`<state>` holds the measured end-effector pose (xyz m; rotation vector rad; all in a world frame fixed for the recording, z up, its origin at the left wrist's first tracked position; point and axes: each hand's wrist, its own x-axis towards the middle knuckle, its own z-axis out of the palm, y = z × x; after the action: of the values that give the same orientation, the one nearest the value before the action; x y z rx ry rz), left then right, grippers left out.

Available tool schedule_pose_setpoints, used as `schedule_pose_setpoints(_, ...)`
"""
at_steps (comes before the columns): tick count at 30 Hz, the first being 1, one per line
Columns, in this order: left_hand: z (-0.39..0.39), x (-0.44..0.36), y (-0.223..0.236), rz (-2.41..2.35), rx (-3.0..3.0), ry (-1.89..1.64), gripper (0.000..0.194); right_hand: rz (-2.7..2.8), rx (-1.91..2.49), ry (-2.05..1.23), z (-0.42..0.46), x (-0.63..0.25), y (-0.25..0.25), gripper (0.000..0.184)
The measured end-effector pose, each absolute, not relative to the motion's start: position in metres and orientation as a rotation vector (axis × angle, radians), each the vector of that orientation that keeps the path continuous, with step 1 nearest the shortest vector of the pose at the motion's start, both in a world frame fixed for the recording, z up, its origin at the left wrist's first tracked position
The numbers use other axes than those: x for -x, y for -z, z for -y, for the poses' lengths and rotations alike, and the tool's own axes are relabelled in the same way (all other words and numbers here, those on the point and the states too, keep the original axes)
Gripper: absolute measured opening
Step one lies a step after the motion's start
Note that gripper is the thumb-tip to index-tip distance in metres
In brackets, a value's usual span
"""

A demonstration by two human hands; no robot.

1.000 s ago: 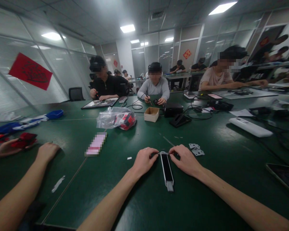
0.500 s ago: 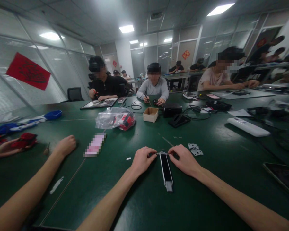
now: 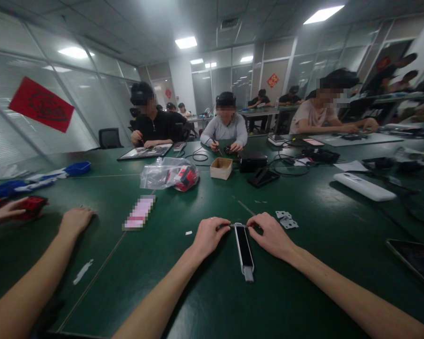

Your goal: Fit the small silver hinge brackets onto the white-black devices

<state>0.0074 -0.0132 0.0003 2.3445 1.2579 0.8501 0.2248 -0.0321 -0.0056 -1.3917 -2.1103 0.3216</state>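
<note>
A slim device (image 3: 245,249) with a black face and a white frame lies on the green tabletop (image 3: 205,301), its grey end piece pointing toward the wearer and its far end between the two hands. The left hand (image 3: 212,234) rests at one side of that far end, thumb and forefinger brought nearly together and the other fingers curled; the right hand (image 3: 270,231) mirrors it on the opposite side. Whether either pinch has hold of the frame or of some small part there, I cannot tell. Just beyond the right hand lie flat grey plates (image 3: 287,220) with holes in them, and left of the left hand is a small white scrap (image 3: 188,233). Farther left, a blurred-out pink rectangle (image 3: 140,212) lies on the table, and past it sits a clear plastic bag (image 3: 169,174) with something red and black inside. Beyond the device stand an open pale box (image 3: 221,169) and a black box (image 3: 253,161). Off to the right are a long white case (image 3: 363,186) and, near the edge of view, a dark-screened slab (image 3: 413,259). At far left, a neighbour's hand (image 3: 76,220) rests on the table near a red object (image 3: 33,207); across the table, other people sit bent over work.
</note>
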Motion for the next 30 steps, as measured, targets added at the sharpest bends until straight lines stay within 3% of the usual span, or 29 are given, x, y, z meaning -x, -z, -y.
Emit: schedule_pose_setpoints(30, 0.0111, -0.0092, 0.0014, -1.339, -2.333, -0.689, 0.027, 2.129, 1.371, -0.364, 0.0323, -0.2251, 0.0041, 0.017)
